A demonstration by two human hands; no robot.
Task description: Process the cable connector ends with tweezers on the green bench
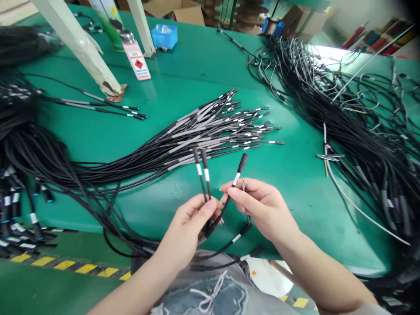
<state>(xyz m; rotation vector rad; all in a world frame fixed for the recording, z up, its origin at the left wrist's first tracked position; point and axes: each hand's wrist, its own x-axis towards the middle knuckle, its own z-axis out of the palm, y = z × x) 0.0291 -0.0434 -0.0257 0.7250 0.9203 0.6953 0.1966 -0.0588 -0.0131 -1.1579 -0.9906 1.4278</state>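
My left hand (200,216) is closed around black cables (206,183), two of whose white-labelled ends stand upright above the fingers. Between thumb and fingertips, my right hand (259,203) pinches another black cable end (242,165) just under its white label. A small metal tool (243,186) also shows among the right fingers; its kind I cannot make out. More labelled cable ends (236,237) hang below the hands, over my lap. Beyond the hands lies a fanned bundle of black cables (131,168) with grey sleeves and white labels, its tips pointing right.
A thick tangle of black and grey cables (354,144) covers the right side of the green table (288,183). Metal tweezers (330,157) lie beside it. A pink bottle (138,59), a blue bin (164,37) and white posts (78,48) stand at the back left.
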